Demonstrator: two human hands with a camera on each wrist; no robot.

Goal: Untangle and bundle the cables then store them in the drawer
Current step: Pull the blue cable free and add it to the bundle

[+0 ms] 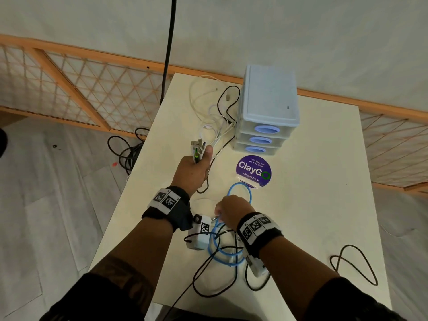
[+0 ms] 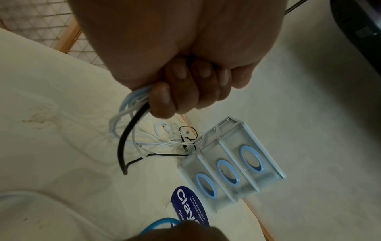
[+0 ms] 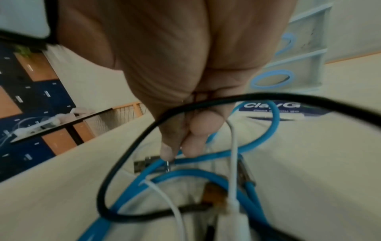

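Note:
My left hand (image 1: 196, 166) (image 2: 185, 91) is fisted around a bunch of cable ends (image 1: 198, 148), their plugs sticking up past the thumb; white and black cables (image 2: 125, 128) trail from the fist to a tangle (image 1: 215, 117) (image 2: 175, 138) beside the drawer unit. My right hand (image 1: 228, 210) (image 3: 179, 146) pinches the blue cable (image 1: 240, 188) (image 3: 259, 140) near its metal plug (image 3: 150, 163), low over the table. A black cable (image 3: 128, 154) and a white cable (image 3: 234, 154) loop across the blue one. The pale blue drawer unit (image 1: 266, 112) (image 2: 230, 169) has three shut drawers.
A round purple ClayGo sticker (image 1: 253, 170) (image 2: 189, 207) lies in front of the drawers. A black cable loop (image 1: 354, 265) lies at the table's right front. More black cable (image 1: 126, 149) lies on the floor to the left. A wooden lattice screen (image 1: 81, 91) stands behind the cream table (image 1: 324, 181).

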